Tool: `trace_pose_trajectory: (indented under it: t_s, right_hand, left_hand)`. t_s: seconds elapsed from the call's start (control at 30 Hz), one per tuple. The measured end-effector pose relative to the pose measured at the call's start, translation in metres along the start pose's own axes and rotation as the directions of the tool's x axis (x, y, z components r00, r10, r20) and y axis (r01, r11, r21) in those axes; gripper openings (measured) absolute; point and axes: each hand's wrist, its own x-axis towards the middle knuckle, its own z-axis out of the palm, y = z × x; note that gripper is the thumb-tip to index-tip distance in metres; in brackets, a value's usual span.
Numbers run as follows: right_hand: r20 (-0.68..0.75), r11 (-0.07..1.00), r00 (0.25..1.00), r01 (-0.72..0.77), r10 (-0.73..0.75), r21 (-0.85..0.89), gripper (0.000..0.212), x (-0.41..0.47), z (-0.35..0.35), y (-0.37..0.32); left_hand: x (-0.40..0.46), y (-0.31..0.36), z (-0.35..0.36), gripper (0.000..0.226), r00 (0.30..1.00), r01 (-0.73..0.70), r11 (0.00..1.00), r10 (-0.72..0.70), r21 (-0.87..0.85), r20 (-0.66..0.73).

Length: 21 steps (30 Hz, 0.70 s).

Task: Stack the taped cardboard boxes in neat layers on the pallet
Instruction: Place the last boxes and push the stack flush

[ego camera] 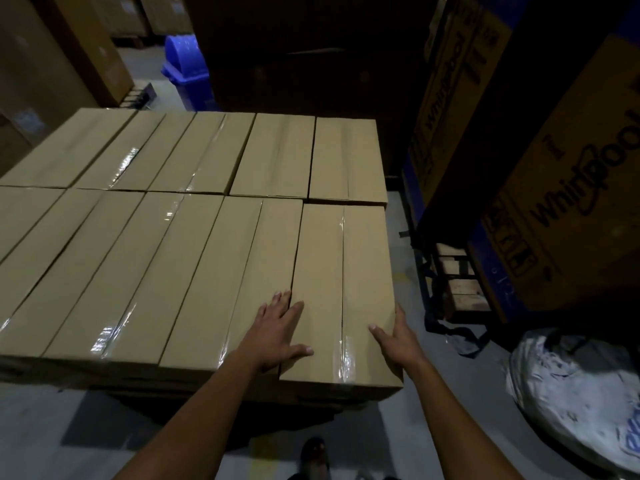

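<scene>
bare forearms, no sleeves; dark shoe below

Both bare forearms reach forward and up from the bottom edge, elbows out of view. Left hand lies palm down, fingers straight and slightly spread, thumb out to the right. Right hand is turned on edge, thumb pointing left on top, fingers straight and angled forward along the right side. Neither hand curls or pinches.

Taped boxes over grey floor
</scene>
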Motion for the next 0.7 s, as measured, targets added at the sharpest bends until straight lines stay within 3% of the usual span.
trace_pose_trajectory:
  t_s: [0.27,0.4,0.7]
  right_hand:
    - [0.068,1.0,0.998,0.015,-0.015,-0.012,0.114,-0.036,0.002,0.018]
    - [0.095,1.0,0.995,-0.016,0.017,-0.01,0.126,-0.054,0.006,0.028]
    - [0.04,0.999,0.999,-0.018,0.02,-0.046,0.117,-0.059,0.012,0.036]
  left_hand:
    - [-0.049,0.005,0.012,0.142,0.988,-0.044,0.995,0.031,0.087,0.15]
    - [-0.058,0.005,0.015,0.13,0.989,0.01,0.986,-0.034,0.166,0.143]
    - [-0.056,0.03,0.011,0.119,0.984,0.112,0.983,-0.129,0.147,0.119]
